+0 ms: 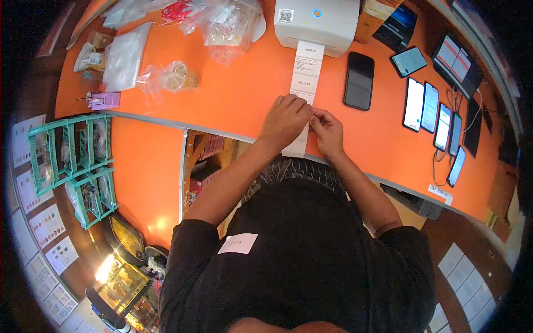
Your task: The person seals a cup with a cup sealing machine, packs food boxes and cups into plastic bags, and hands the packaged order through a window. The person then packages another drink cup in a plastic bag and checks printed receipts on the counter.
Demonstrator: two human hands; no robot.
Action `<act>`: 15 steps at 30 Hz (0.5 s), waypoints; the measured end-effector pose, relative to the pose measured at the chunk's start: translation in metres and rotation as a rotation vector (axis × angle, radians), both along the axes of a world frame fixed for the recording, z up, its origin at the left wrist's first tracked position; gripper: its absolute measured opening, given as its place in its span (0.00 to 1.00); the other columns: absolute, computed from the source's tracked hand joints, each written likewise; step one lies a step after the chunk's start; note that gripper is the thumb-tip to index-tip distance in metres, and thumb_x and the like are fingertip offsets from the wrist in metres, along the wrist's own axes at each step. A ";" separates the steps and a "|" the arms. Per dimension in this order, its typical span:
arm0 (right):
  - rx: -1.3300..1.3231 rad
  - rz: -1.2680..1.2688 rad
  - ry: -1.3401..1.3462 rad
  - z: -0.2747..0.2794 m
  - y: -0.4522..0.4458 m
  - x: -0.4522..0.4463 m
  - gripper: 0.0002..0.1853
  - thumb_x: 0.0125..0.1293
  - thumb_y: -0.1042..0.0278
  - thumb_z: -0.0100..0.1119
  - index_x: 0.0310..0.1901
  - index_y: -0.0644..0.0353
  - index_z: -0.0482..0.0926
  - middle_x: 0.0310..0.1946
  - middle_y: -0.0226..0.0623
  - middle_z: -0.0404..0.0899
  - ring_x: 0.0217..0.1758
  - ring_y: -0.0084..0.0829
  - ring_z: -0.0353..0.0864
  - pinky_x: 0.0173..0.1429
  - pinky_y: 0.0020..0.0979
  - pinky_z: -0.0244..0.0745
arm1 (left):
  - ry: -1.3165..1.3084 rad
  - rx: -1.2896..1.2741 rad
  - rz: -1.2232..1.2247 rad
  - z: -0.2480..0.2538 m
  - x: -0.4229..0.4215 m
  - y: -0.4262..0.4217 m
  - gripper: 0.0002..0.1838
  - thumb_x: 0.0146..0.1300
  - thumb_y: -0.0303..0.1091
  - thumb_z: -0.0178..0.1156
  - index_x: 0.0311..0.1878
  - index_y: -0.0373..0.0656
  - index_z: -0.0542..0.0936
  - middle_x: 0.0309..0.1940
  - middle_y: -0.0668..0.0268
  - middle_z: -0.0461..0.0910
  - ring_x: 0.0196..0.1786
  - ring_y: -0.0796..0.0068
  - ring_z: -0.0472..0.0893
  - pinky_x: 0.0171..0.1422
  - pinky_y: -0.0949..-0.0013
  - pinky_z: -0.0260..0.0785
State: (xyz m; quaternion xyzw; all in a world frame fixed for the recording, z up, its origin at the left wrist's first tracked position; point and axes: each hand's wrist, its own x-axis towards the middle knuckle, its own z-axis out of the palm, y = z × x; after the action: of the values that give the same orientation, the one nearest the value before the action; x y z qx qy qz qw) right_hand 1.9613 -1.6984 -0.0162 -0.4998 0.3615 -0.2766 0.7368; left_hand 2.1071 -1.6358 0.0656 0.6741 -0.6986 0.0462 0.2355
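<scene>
A strip of printed paper labels runs out of the white label printer and down over the desk's front edge. My left hand lies across the strip with its fingers curled and closed on it. Beside it, at the strip's right edge, my right hand is closed, thumb and fingertips pinching the paper. The fingertips of both hands nearly meet, and the part of the strip under them is hidden. Below the hands the strip's lower end hangs near my lap.
Right of the strip lies a black phone. Farther right are several lit phones with cables and a tablet. Clear plastic bags and a tape roll are at left. A green rack stands beyond the desk's left end.
</scene>
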 end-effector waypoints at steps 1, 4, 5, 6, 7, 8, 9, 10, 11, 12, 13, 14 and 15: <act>-0.027 -0.007 0.013 0.002 0.000 0.001 0.10 0.71 0.73 0.59 0.50 0.67 0.80 0.37 0.31 0.83 0.38 0.20 0.79 0.44 0.24 0.76 | -0.023 0.008 0.008 0.001 0.000 0.000 0.07 0.55 0.35 0.62 0.34 0.44 0.80 0.34 0.67 0.78 0.44 0.67 0.76 0.48 0.61 0.67; 0.042 -0.039 -0.056 0.008 0.002 0.003 0.10 0.71 0.72 0.59 0.49 0.67 0.80 0.37 0.31 0.83 0.37 0.20 0.79 0.43 0.25 0.76 | 0.049 0.006 0.048 -0.001 -0.001 -0.002 0.05 0.57 0.33 0.62 0.34 0.43 0.79 0.32 0.64 0.78 0.41 0.66 0.77 0.45 0.62 0.68; 0.050 -0.028 -0.050 0.007 0.002 0.002 0.10 0.71 0.72 0.59 0.49 0.67 0.80 0.37 0.31 0.83 0.38 0.20 0.79 0.43 0.25 0.76 | 0.167 -0.013 0.073 -0.008 -0.002 -0.005 0.04 0.59 0.31 0.61 0.34 0.42 0.79 0.31 0.64 0.77 0.39 0.65 0.77 0.44 0.62 0.68; 0.059 -0.016 -0.044 0.006 0.000 0.001 0.10 0.71 0.72 0.59 0.50 0.67 0.80 0.37 0.31 0.83 0.38 0.20 0.80 0.44 0.25 0.77 | 0.285 -0.031 0.099 -0.010 -0.003 -0.006 0.03 0.60 0.29 0.60 0.35 0.42 0.80 0.30 0.63 0.77 0.38 0.64 0.77 0.43 0.62 0.68; 0.068 -0.001 -0.038 0.005 -0.001 0.000 0.10 0.71 0.72 0.59 0.50 0.67 0.80 0.38 0.32 0.83 0.38 0.20 0.80 0.44 0.25 0.77 | 0.561 -0.051 0.267 -0.013 -0.003 -0.005 0.02 0.61 0.28 0.59 0.35 0.41 0.80 0.30 0.63 0.78 0.37 0.63 0.77 0.42 0.62 0.69; 0.083 -0.012 -0.041 0.004 -0.003 -0.001 0.10 0.71 0.73 0.59 0.50 0.67 0.79 0.37 0.31 0.82 0.38 0.20 0.79 0.43 0.25 0.76 | 0.835 -0.072 0.435 -0.015 -0.002 -0.004 0.03 0.62 0.26 0.57 0.35 0.40 0.80 0.30 0.62 0.78 0.36 0.63 0.77 0.42 0.62 0.69; 0.098 -0.023 -0.046 0.007 -0.005 -0.001 0.09 0.71 0.73 0.59 0.50 0.66 0.78 0.36 0.30 0.81 0.37 0.20 0.78 0.43 0.25 0.76 | 1.106 -0.093 0.603 -0.011 0.000 -0.004 0.04 0.63 0.25 0.56 0.35 0.39 0.79 0.30 0.61 0.78 0.35 0.62 0.77 0.42 0.62 0.70; 0.114 -0.035 -0.052 0.009 -0.005 0.000 0.09 0.71 0.73 0.58 0.49 0.66 0.78 0.36 0.29 0.80 0.37 0.20 0.78 0.43 0.25 0.76 | 1.228 -0.179 0.667 -0.006 0.006 -0.001 0.04 0.64 0.24 0.55 0.35 0.39 0.79 0.31 0.61 0.78 0.35 0.61 0.78 0.42 0.62 0.71; -0.044 -0.142 0.020 0.007 -0.002 0.000 0.08 0.71 0.73 0.58 0.49 0.65 0.77 0.35 0.28 0.79 0.36 0.19 0.76 0.43 0.25 0.75 | 1.346 -0.267 0.731 0.001 0.016 0.006 0.05 0.64 0.23 0.54 0.35 0.39 0.79 0.32 0.61 0.79 0.35 0.61 0.78 0.43 0.62 0.71; -0.204 -0.246 0.090 0.009 0.002 0.000 0.08 0.71 0.74 0.58 0.48 0.64 0.75 0.34 0.27 0.77 0.36 0.19 0.75 0.42 0.24 0.74 | 1.462 -0.362 0.795 0.009 0.022 0.011 0.06 0.65 0.23 0.53 0.35 0.39 0.79 0.33 0.61 0.79 0.36 0.60 0.79 0.43 0.62 0.72; -0.364 -0.347 0.152 0.011 0.005 0.003 0.07 0.71 0.75 0.58 0.48 0.63 0.74 0.33 0.26 0.76 0.35 0.18 0.74 0.42 0.24 0.73 | 1.112 -0.424 0.621 0.015 0.023 0.016 0.04 0.64 0.23 0.55 0.35 0.39 0.79 0.33 0.61 0.79 0.37 0.60 0.79 0.44 0.62 0.72; -0.342 -0.293 0.088 0.014 0.011 0.004 0.07 0.71 0.74 0.58 0.47 0.63 0.74 0.33 0.26 0.75 0.35 0.19 0.73 0.42 0.24 0.73 | 0.756 -0.467 0.452 0.022 0.023 0.025 0.02 0.63 0.23 0.57 0.35 0.39 0.78 0.33 0.61 0.79 0.38 0.60 0.80 0.45 0.62 0.72; -0.318 -0.233 0.020 0.032 0.017 0.006 0.06 0.71 0.73 0.57 0.46 0.62 0.73 0.32 0.26 0.74 0.34 0.19 0.73 0.41 0.24 0.73 | 0.516 -0.424 0.295 0.027 0.023 0.034 0.01 0.61 0.24 0.59 0.35 0.40 0.79 0.34 0.62 0.80 0.39 0.61 0.80 0.46 0.62 0.72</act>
State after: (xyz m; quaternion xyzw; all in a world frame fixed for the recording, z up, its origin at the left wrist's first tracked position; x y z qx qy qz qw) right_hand 1.9672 -1.6815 0.0154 -0.5673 0.3762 -0.4087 0.6080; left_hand 2.1299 -1.6022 0.0923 0.6933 -0.4864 0.0517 0.5293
